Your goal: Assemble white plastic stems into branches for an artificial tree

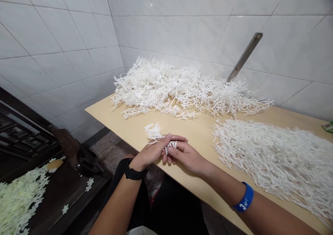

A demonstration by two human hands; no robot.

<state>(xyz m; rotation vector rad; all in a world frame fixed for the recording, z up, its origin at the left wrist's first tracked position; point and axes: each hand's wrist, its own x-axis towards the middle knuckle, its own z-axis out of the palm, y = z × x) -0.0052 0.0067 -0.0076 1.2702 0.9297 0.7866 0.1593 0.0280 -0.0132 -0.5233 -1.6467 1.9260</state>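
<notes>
Both my hands meet over the near edge of the tan table (197, 137). My left hand (158, 150) is closed around a small bunch of white branching plastic sprigs (154, 131), whose tips stick out beyond the thumb. The fingers of my right hand (186, 153) pinch short white sprig ends that show between the two hands. Overlapping fingers partly hide what lies in the palms. Behind them a big loose heap of white branching sprigs (171, 85) lies along the wall. A flatter pile of white sprig pieces (275, 155) spreads on the right.
A metal bracket (244, 58) slants up the tiled wall behind the heap. At lower left, a dark wooden chair (70, 151) bears pale green flower pieces (20, 196) and a rounded tan-and-white object (54, 165). A green item (328, 126) sits at the far right edge.
</notes>
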